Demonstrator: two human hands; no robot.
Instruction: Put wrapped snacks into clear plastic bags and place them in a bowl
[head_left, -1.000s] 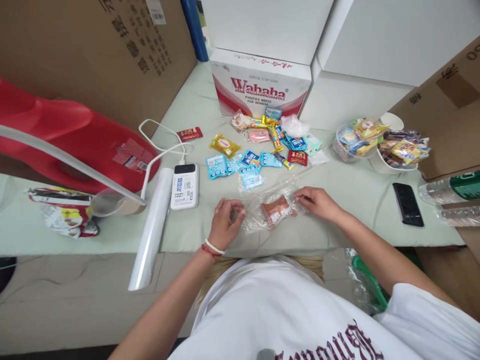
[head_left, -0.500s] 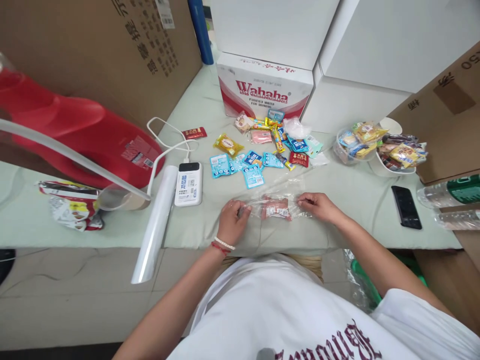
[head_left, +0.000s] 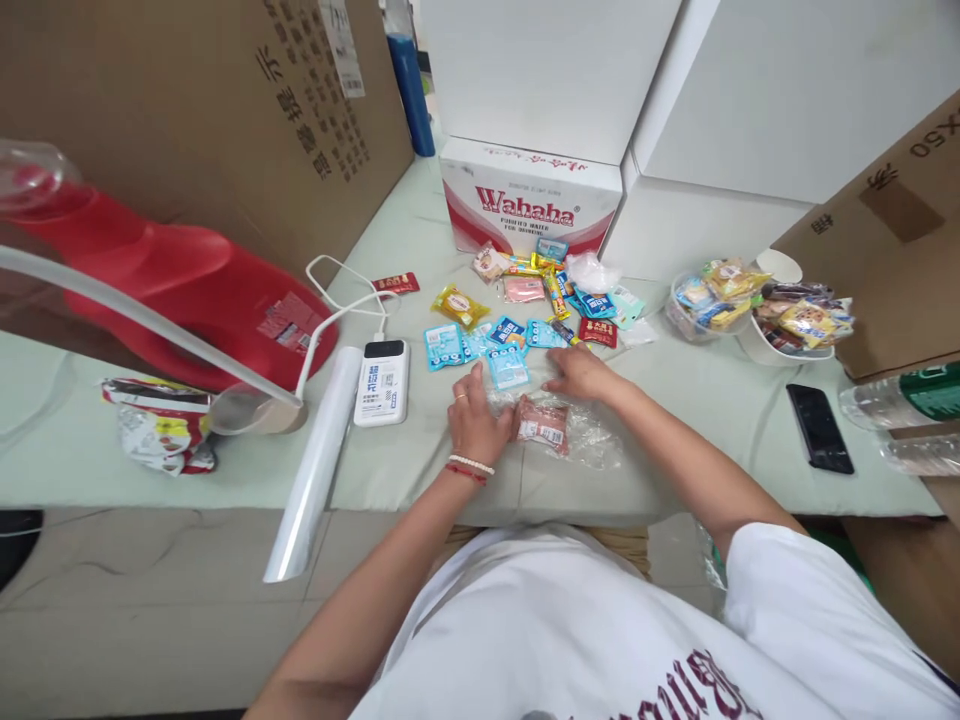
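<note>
A clear plastic bag (head_left: 592, 440) with a reddish-brown snack packet (head_left: 541, 423) inside lies on the pale green table (head_left: 675, 400). My left hand (head_left: 477, 418) rests at the bag's left end, fingers curled against the plastic. My right hand (head_left: 579, 374) lies along the bag's far edge, fingers extended and pressing down beside a blue sachet (head_left: 508, 367). Beyond both hands lies a scatter of small snack packets (head_left: 525, 300), blue, yellow and red.
A white power bank (head_left: 382, 381) with cable and a roll of clear film (head_left: 311, 465) lie left. A large red jug (head_left: 180, 290) and crumpled bag (head_left: 161, 425) sit further left. Two bowls of snacks (head_left: 757, 305), a black phone (head_left: 819, 427) and bottles (head_left: 907, 400) are right; boxes (head_left: 532, 200) stand behind.
Both hands left the bag's two ends and moved forward and inward. The right hand now lies flat at the bag's far edge; the bag has settled on the table.
</note>
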